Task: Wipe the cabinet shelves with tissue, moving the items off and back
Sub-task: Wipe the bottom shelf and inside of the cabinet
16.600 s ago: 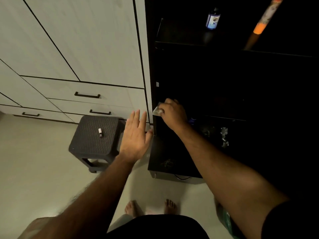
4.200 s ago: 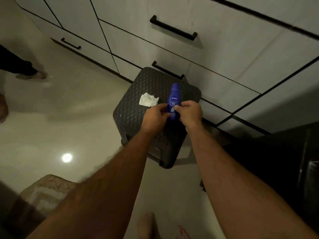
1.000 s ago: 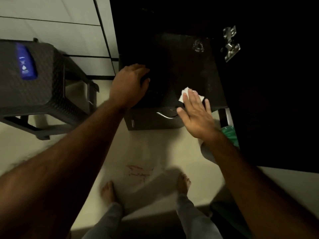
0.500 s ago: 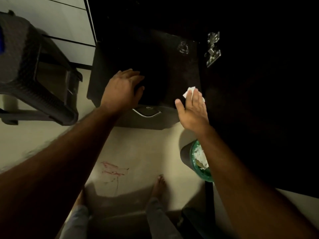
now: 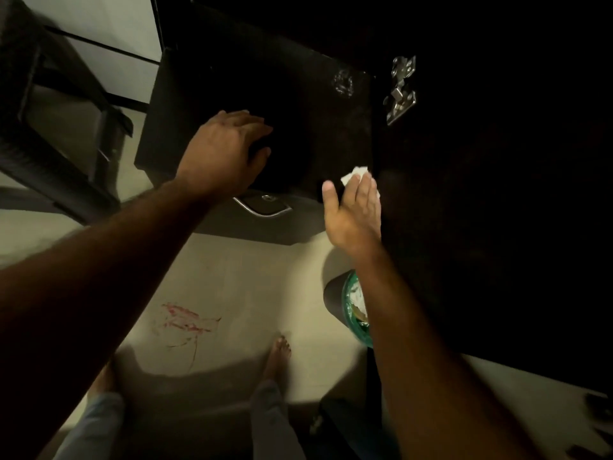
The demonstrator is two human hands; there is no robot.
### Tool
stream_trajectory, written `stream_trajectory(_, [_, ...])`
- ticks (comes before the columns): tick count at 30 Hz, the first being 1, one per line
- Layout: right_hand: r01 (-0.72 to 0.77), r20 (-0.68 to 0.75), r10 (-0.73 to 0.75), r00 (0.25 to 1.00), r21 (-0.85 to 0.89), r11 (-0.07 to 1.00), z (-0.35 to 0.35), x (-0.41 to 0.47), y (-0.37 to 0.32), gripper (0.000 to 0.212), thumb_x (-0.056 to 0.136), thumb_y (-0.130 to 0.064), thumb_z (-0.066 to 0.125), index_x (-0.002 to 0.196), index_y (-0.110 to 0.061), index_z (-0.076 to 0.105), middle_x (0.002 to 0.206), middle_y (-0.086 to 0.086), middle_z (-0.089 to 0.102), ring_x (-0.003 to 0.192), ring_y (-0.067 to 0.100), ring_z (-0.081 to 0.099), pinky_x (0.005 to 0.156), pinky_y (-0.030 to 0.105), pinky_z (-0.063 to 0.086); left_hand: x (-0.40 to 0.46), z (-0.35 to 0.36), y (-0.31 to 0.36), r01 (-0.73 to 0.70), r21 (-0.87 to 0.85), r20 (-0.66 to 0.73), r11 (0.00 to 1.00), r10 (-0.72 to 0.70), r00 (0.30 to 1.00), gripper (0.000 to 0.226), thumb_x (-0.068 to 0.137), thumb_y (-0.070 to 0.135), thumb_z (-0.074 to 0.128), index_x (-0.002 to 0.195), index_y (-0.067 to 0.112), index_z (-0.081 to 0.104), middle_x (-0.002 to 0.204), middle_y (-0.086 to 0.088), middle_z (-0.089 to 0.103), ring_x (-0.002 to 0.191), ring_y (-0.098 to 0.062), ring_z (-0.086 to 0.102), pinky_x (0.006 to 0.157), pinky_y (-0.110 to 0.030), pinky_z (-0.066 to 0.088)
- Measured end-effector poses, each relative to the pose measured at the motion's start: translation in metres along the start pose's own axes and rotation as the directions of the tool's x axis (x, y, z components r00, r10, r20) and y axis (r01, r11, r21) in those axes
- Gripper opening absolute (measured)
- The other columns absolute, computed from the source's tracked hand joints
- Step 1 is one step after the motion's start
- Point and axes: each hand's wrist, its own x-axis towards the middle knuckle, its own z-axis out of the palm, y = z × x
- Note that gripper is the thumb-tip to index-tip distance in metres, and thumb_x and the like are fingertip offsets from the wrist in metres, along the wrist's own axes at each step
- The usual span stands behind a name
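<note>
The dark bottom shelf (image 5: 318, 104) of the black cabinet lies below me. My right hand (image 5: 355, 210) lies flat with straight fingers at the shelf's front right corner, pressing a white tissue (image 5: 355, 172) that shows past the fingertips. My left hand (image 5: 222, 154) rests palm down on the shelf's front left part, fingers loosely bent, and I cannot see anything in it. The shelf holds no items that I can make out in the dark.
A dark woven stool (image 5: 43, 134) stands at the left by white drawers (image 5: 126, 38). A green-lined bin (image 5: 355, 313) with crumpled paper sits on the floor under my right forearm. A metal hinge (image 5: 401, 91) shows on the cabinet's right side. My bare feet (image 5: 278, 356) stand on the tiled floor.
My right hand has slid the tissue rightward along the shelf's front edge to its right corner. My left hand stays on the shelf. The view has tilted, so the stool has drifted left.
</note>
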Motion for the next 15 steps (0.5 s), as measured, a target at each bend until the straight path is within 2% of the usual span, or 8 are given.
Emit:
stream_trajectory(2, [-0.009,-0.008,0.009,1.000,-0.004,1.000,0.006,-0.024,0.008,0.077,0.100,-0.056,0.019,0.154,-0.004,-0.001,0.162,0.015,-0.006,0.150,0.022,-0.008,0.121,0.035,-0.006,-0.002,-0.001,0.001,-0.015,-0.014,-0.001,1.000,0.015,1.000,0.040,0.095,0.024,0.057,0.133,0.010,0.056,0.138,-0.013,0.055,0.132,-0.029,0.046,0.113,-0.045,0.028])
stream_trajectory(5, [-0.048,0.070,0.047,0.996,0.007,0.999,0.004,-0.021,0.006,0.082,0.098,-0.061,0.018,0.153,-0.005,-0.006,0.161,0.014,-0.011,0.149,0.022,-0.011,0.119,0.034,-0.009,-0.003,-0.003,-0.004,-0.020,-0.007,0.008,1.000,0.021,1.000,0.040,0.095,0.024,0.057,0.132,0.010,0.057,0.138,-0.014,0.056,0.132,-0.030,0.047,0.112,-0.046,0.029])
stream_trajectory(11, [-0.077,0.134,0.083,0.988,-0.049,0.996,-0.012,0.033,-0.021,0.088,0.095,-0.067,0.011,0.151,-0.003,-0.014,0.159,0.015,-0.021,0.147,0.023,-0.020,0.118,0.036,-0.014,0.005,-0.004,-0.019,-0.011,0.004,0.005,1.000,0.011,1.000,0.041,0.096,0.024,0.056,0.134,0.010,0.055,0.139,-0.013,0.054,0.135,-0.029,0.044,0.114,-0.045,0.027])
stream_trajectory(15, [-0.102,0.189,0.106,0.976,-0.027,0.994,-0.031,0.074,-0.043,0.090,0.093,-0.070,0.008,0.151,-0.005,-0.015,0.158,0.013,-0.025,0.146,0.022,-0.024,0.119,0.038,-0.015,0.020,-0.002,-0.028,-0.014,0.020,-0.007,1.000,0.014,1.000,0.041,0.096,0.026,0.055,0.134,0.010,0.055,0.139,-0.014,0.054,0.135,-0.029,0.043,0.114,-0.045,0.026])
